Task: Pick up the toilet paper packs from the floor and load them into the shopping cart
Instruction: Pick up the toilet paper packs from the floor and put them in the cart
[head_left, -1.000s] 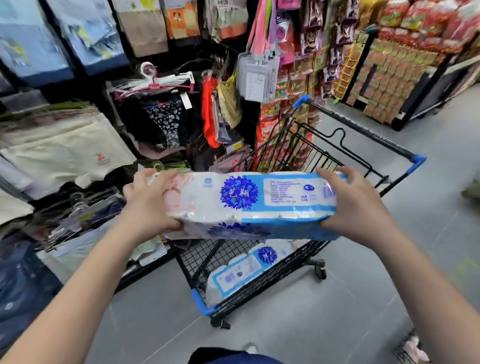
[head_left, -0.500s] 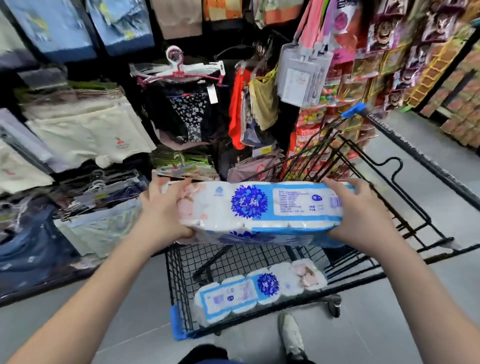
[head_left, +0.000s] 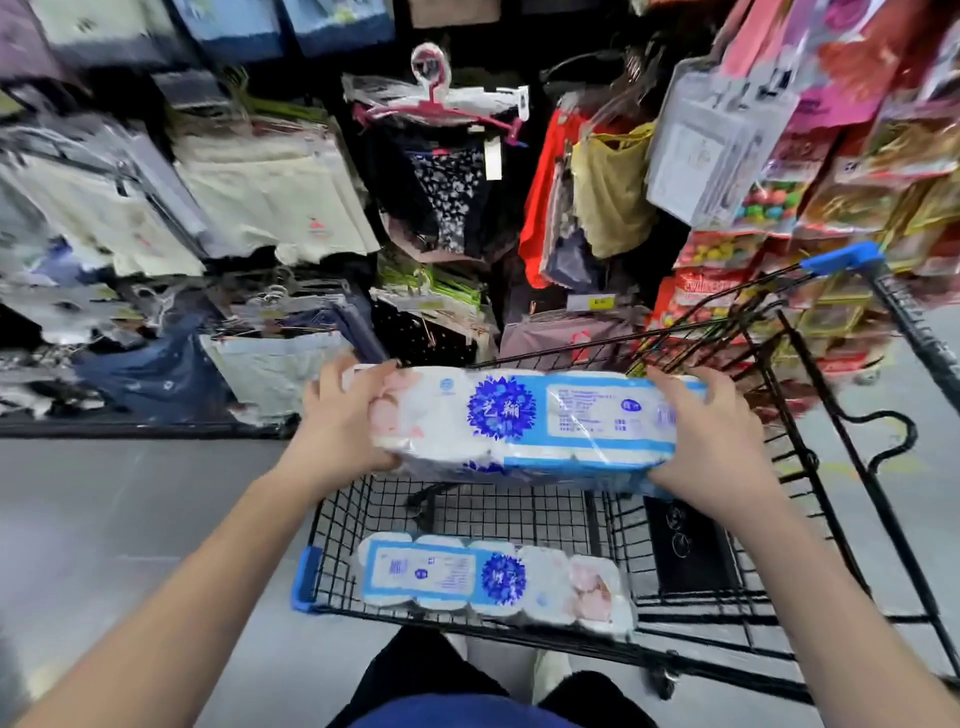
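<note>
Endwise, left hand (head_left: 337, 423) and right hand (head_left: 714, 441) grip one pack (head_left: 519, 421), partly hiding the cart (head_left: 467, 512).

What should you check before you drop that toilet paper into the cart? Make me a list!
1. The left hand grips one end of the held pack: ok.
2. The right hand grips the other end: ok.
3. The held pack is over the cart: ok.
4. Bare cart floor beyond the loaded pack: ok.
5. The cart will stay put: cannot tell.
</note>
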